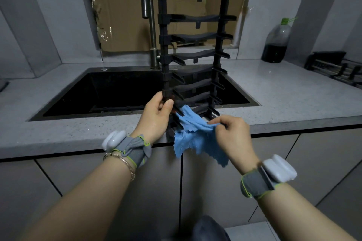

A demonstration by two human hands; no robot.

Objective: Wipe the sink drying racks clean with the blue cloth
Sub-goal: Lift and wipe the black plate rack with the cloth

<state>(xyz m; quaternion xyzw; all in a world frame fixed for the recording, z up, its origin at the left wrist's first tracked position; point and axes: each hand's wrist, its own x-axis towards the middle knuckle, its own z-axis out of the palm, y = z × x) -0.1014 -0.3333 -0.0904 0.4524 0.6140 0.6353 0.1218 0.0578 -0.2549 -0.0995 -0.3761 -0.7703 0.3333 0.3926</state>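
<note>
A dark, ladder-shaped plastic drying rack (193,49) stands upright over a black sink (109,92) set in a speckled grey counter (78,133). The left hand (156,115) curls its grip round the rack's left rail. The right hand (231,133) pinches a soft, frayed blue cloth (195,141) against the bottom rungs.

Grey tiled walls (49,15), cardboard-covered window (121,6), speckled grey countertop (274,88), grey cabinet doors (323,152)

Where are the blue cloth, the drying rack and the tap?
blue cloth (195,143): head view, hanging lower part.
drying rack (197,18): head view, second cross slat.
tap (153,35): head view, upright pipe.
</note>
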